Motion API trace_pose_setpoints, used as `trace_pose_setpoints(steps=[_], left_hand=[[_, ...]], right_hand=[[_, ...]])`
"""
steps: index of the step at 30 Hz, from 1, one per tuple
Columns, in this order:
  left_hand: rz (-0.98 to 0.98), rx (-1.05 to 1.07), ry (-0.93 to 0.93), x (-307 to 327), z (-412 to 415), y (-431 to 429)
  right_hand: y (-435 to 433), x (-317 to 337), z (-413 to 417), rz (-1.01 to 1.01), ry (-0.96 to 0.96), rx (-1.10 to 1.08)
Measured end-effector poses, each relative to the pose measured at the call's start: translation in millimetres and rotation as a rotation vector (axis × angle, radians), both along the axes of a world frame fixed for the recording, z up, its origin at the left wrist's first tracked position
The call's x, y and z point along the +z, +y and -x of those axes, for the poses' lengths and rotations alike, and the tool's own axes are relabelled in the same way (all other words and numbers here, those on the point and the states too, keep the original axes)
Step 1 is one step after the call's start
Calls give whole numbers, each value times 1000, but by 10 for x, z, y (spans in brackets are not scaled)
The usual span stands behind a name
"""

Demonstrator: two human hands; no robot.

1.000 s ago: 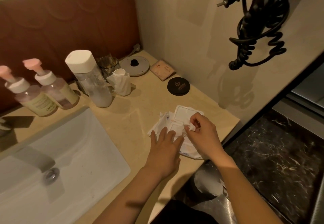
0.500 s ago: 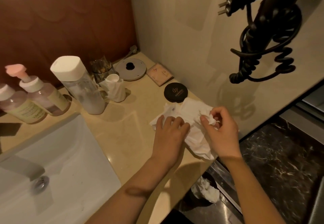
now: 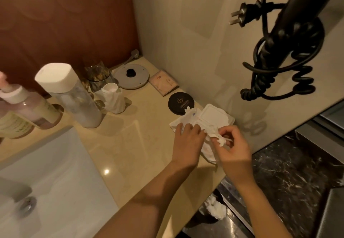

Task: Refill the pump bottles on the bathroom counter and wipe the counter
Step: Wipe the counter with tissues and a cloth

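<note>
Big tan worktop [image 3: 130, 144]. Pump bottles [image 3: 28, 111] far left, by the sink [image 3: 65, 191]. White wipe pack [image 3: 214, 115] near the right edge, lid up. Left hand [image 3: 188, 142] on the pack, fingers pressing down. Right hand [image 3: 232, 148] pinching a wipe [image 3: 220, 140] that looks half out. Could tear, or drag the pack off the edge, with too hard a tug.

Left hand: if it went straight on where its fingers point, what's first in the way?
The left hand rests on the near edge of the wipes pack, so it meets that first. Past it, the black round disc looks next, though depth is unclear.
</note>
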State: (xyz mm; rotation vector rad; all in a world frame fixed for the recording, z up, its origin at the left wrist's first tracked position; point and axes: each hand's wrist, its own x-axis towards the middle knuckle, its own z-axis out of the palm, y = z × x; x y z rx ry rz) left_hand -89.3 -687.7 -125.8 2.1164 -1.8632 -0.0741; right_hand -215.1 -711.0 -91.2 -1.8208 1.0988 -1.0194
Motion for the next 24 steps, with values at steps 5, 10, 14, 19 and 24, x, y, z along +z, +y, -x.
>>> trace_pose_setpoints(steps=[5,10,14,19,24], left_hand=[[-31,-51,72,-89,-88,296],[0,145,291,-23,-298,882],[65,339,426,-39,-508,1415],[170,486,482,-72,-698,1933],[223,565,482,-47,-739,2308]], right_hand=[[257,-51,-101,-33,20,18],[485,-99,-267,-76,182,87],[615,-146,-486,55,438,262],[797,-207,-901,279,585,300],[1095,-405,-1168,417,652,337]])
